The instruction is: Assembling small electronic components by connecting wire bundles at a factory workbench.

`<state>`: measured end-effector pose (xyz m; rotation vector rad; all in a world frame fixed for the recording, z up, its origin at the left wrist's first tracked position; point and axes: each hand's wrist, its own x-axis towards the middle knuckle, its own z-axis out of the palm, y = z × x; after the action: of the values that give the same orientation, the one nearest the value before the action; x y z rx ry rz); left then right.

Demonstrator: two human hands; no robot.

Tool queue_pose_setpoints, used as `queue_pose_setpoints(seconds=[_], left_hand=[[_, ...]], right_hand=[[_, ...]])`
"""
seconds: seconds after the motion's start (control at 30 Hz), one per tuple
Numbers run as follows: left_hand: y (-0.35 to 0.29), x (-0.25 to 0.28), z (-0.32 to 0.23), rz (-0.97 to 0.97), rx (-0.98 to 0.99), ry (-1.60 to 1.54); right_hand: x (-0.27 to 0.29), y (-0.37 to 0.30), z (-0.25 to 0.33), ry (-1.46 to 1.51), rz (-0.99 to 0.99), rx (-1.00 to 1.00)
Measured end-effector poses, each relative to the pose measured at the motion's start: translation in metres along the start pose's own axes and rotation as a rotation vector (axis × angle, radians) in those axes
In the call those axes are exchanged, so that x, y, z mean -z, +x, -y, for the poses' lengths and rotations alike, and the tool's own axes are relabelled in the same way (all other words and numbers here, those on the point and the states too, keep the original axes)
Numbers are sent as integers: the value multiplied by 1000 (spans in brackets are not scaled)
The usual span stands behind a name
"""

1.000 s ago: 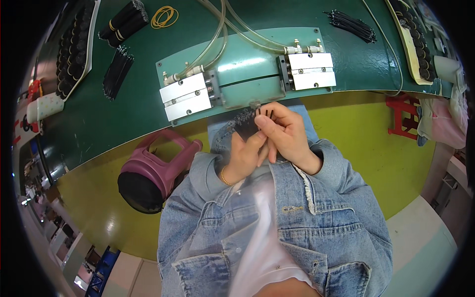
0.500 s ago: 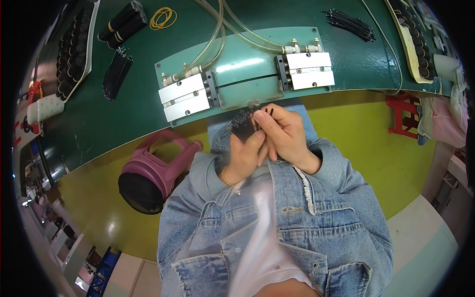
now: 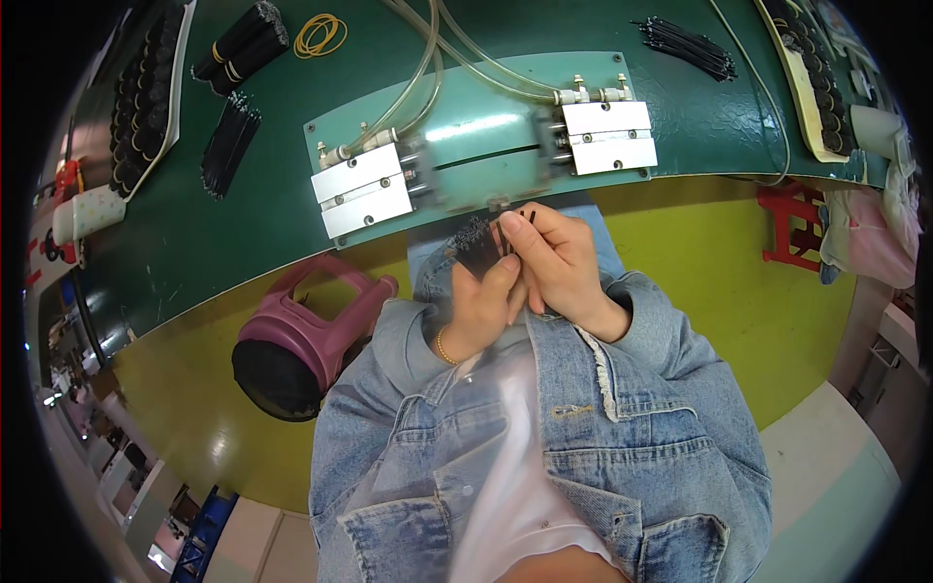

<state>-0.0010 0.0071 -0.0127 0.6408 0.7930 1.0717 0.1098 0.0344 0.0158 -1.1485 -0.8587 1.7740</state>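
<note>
The left hand (image 3: 483,299), with a gold-coloured beaded bracelet (image 3: 443,346) at its wrist, is closing its thumb and fingers around a fanned bundle of thin black strands with pale, frayed-looking tips (image 3: 473,243). The right hand (image 3: 564,257) is working right beside it, pinching a few thin black strands (image 3: 532,218) between thumb and curled fingers (exactly how many, I cannot tell). Both hands are keeping close together in front of the wearer's blue denim jacket (image 3: 622,408), and the bundle is sitting just below the near edge of a pale green flat plate (image 3: 486,121). On that plate, two silver rectangular metal blocks (image 3: 610,138) are facing each other, while clear flexible tubes (image 3: 434,39) are running to their fittings.
</note>
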Motion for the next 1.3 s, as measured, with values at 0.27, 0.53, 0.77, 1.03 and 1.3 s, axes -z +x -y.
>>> queue_pose_setpoints(seconds=[0.27, 0.53, 0.77, 1.03, 1.3], left_hand=[[2, -3, -2, -46, 12, 0], [3, -11, -9, -146, 0, 45], [3, -1, -6, -68, 43, 143], [7, -7, -7, -101, 32, 89], [9, -4, -6, -97, 21, 112]], right_hand=[[0, 1, -2, -8, 2, 11], [-2, -2, -11, -46, -56, 210], [-1, 0, -3, 9, 6, 22], [-3, 3, -2, -24, -56, 69], [-5, 5, -2, -2, -75, 64]])
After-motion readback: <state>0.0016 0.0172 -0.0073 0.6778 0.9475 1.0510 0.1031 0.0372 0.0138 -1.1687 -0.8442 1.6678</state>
